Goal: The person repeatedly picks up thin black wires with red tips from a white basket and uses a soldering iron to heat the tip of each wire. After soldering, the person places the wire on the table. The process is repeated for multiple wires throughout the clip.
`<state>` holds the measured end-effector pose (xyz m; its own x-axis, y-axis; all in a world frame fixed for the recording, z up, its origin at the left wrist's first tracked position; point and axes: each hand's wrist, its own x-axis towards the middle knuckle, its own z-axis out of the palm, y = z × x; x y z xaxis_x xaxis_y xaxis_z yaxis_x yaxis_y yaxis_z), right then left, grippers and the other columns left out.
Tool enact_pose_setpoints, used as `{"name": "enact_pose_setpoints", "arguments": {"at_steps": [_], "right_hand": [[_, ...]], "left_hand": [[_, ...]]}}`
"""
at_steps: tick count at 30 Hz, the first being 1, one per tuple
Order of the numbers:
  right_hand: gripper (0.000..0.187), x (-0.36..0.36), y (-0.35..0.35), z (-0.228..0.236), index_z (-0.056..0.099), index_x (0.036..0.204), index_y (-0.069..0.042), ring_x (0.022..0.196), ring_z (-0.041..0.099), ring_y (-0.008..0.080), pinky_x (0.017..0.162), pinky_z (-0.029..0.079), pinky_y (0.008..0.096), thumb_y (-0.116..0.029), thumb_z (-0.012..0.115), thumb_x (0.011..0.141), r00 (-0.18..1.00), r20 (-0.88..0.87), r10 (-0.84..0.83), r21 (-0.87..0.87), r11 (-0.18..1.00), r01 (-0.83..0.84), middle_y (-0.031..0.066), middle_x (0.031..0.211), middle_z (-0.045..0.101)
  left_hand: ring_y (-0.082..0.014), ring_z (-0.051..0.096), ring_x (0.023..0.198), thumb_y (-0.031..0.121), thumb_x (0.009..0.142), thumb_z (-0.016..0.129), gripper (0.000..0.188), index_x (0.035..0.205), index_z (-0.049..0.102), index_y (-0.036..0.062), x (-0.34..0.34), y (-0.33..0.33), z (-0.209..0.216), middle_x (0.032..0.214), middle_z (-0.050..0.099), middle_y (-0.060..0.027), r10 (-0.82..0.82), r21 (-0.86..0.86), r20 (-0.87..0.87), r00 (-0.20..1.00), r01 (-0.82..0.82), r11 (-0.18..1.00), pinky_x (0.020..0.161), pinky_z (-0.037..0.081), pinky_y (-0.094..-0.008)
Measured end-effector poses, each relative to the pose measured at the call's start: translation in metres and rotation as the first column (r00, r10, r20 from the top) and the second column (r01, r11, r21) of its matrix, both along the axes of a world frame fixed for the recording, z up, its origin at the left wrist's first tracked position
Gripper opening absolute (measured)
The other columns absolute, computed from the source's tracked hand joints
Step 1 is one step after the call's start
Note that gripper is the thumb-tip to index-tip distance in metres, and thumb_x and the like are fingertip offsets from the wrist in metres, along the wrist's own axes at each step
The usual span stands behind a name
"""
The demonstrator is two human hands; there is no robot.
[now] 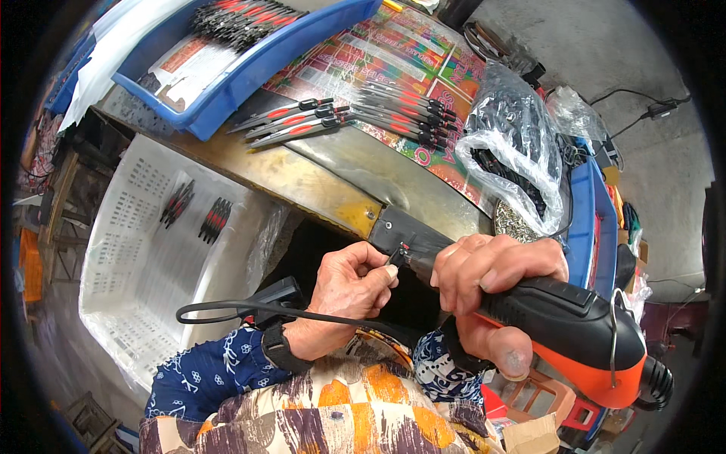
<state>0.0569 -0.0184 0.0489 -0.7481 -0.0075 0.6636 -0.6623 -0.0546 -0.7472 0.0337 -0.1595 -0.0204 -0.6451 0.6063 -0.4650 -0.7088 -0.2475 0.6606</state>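
Head view. The right hand [495,265] was wrapped around a black-and-orange electric screwdriver [582,333], fingers closed on its matte grip, with the tool's nose aimed at a small dark part [398,255] at the tabletop [318,181] edge. The left hand [352,284] pinched that part, thumb and forefinger closed on it just before the tool tip. Done well, the step would seem to call for the tip held in line with the part and the pinch kept steady, clear of the turning bit. On the worn, brassy metal tabletop lay rows of slim black-and-red tools [355,117], pointed and glossy, partly over a bright printed sheet [378,53]. A blue plastic tray [249,76] held more of them; a white perforated crate [136,257] below held a few. A crinkled clear bag [510,144] of dark pieces sat beside small shiny metal bits [514,223], too small to identify.
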Motion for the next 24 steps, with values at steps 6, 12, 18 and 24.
{"name": "enact_pose_setpoints", "arguments": {"at_steps": [6, 12, 18, 24], "right_hand": [[0.064, -0.0001, -0.0014, -0.0005, 0.04, 0.092, -0.005, 0.046, 0.049, 0.0134, 0.048, 0.046, 0.03, -0.059, 0.067, 0.07, 1.0, 0.003, -0.027, -0.006, 1.0, 0.027, 0.0025, 0.061, 0.048], [0.065, 0.0012, -0.0065, 0.0002, 0.041, 0.089, -0.005, 0.043, 0.047, 0.0131, 0.046, 0.045, 0.0298, -0.061, 0.067, 0.07, 0.993, 0.046, -0.109, -0.026, 0.994, 0.11, 0.0023, 0.058, 0.047], [0.071, 0.0005, -0.007, -0.0009, 0.042, 0.089, -0.004, 0.042, 0.047, 0.0132, 0.045, 0.044, 0.029, -0.065, 0.069, 0.066, 0.99, 0.041, -0.137, -0.052, 0.989, 0.139, 0.0016, 0.056, 0.045], [0.077, 0.0019, -0.0093, 0.0004, 0.042, 0.091, -0.003, 0.041, 0.048, 0.0138, 0.045, 0.045, 0.0294, -0.069, 0.068, 0.061, 0.979, 0.045, -0.198, -0.058, 0.978, 0.2, 0.0016, 0.055, 0.045]], "left_hand": [[-0.0067, 0.048, 0.053, 0.005, 0.084, 0.061, 0.008, 0.085, 0.054, 0.0035, 0.0017, 0.0012, 0.0003, 0.072, 0.057, -0.0031, 0.012, -0.026, 0.0, 1.0, -0.012, 1.0, 0.041, 0.034, -0.0187], [-0.007, 0.049, 0.054, 0.005, 0.084, 0.061, 0.008, 0.085, 0.054, 0.0041, 0.0017, 0.0009, -0.0001, 0.072, 0.057, -0.0036, 0.014, -0.002, 0.021, 1.0, -0.014, 1.0, 0.041, 0.035, -0.0185], [-0.0063, 0.049, 0.054, 0.007, 0.084, 0.062, 0.008, 0.086, 0.054, 0.0047, 0.0023, 0.0014, -0.0001, 0.073, 0.06, -0.0035, 0.008, -0.02, 0.037, 0.999, -0.007, 1.0, 0.041, 0.036, -0.0188], [-0.0058, 0.05, 0.054, 0.007, 0.084, 0.061, 0.007, 0.086, 0.055, 0.005, 0.0021, 0.0009, -0.0016, 0.074, 0.061, -0.0035, 0.0, -0.023, -0.006, 1.0, 0.0, 1.0, 0.042, 0.037, -0.0179]]}}
